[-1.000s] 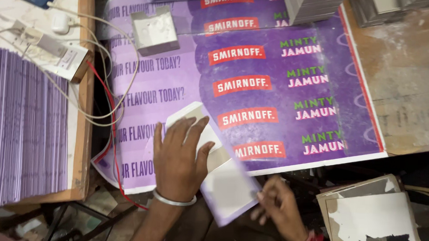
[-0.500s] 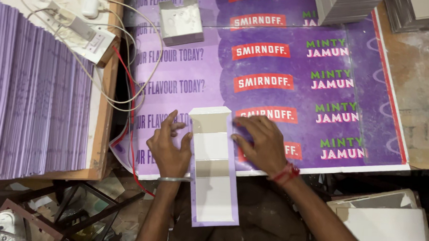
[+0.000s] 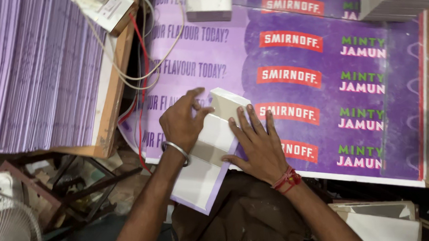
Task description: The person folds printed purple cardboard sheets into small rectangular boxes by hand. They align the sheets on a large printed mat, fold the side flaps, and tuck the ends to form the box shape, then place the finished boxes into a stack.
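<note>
Both hands flat, fingers spread: left hand (image 3: 181,123) and right hand (image 3: 258,145) press folded white card (image 3: 213,149) overhanging purple poster (image 3: 321,98) edge; bare poster beyond fingertips.

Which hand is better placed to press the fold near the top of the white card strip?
Probably the left hand: its fingers already rest by the top fold of the white card strip. The right hand lies flat along its right edge, lower down.

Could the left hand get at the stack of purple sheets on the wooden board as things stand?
Probably yes: the left hand rests on the white folded card strip, and the stack of purple sheets lies open-topped just beside it, with only loose wires between.
</note>
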